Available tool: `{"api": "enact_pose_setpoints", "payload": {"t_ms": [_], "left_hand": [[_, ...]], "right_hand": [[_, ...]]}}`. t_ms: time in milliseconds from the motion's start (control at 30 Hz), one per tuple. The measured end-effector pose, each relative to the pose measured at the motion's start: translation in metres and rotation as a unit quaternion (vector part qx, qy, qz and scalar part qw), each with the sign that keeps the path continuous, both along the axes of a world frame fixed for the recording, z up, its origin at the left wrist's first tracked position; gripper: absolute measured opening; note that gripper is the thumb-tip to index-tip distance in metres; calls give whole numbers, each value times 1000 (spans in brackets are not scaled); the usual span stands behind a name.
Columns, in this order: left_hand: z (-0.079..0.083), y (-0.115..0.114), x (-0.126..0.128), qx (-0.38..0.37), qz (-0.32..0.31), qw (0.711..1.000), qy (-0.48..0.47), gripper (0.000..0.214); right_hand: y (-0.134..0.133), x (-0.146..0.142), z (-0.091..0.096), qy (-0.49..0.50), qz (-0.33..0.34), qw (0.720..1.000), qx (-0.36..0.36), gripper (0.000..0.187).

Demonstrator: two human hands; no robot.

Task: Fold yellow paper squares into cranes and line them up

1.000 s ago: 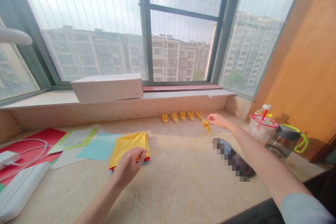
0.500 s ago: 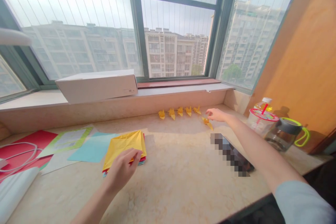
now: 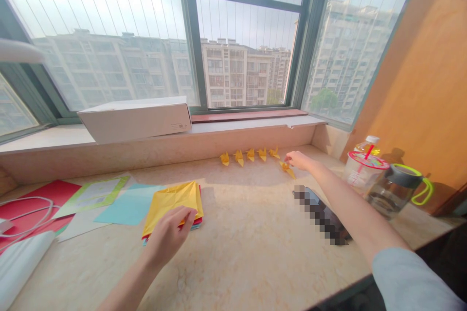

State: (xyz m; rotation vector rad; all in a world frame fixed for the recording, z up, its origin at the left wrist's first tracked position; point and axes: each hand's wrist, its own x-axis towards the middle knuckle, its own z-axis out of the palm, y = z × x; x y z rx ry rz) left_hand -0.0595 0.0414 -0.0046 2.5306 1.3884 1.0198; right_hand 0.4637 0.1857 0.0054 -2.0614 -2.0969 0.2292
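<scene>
My right hand (image 3: 298, 160) reaches far across the marble desk and pinches a small yellow paper crane (image 3: 288, 169), which rests low on the desk at the right end of a row of several yellow paper cranes (image 3: 248, 155). Nearer to me, my left hand (image 3: 168, 235) lies on a stack of coloured paper squares (image 3: 174, 200) with a yellow sheet on top, fingertips curled onto its front edge.
A dark phone (image 3: 322, 214) lies under my right forearm. A plastic cup with a straw (image 3: 361, 168) and a glass kettle (image 3: 394, 190) stand at the right. Loose red, green and blue sheets (image 3: 91, 199), a white cable (image 3: 25, 211) and a white box (image 3: 134, 118) are at left.
My right hand has lowered the paper crane from the air to the desk at the end of the row. The left hand stays on the paper stack. The view shifted slightly.
</scene>
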Motion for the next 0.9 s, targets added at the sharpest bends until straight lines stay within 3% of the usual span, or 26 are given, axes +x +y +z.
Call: {"api": "enact_pose_setpoints", "payload": {"t_ms": [900], "left_hand": [[2,6,-7,-15,38,999,-7,37]], "right_hand": [[-3,-6,11,-43,-28,998,26,29]]}}
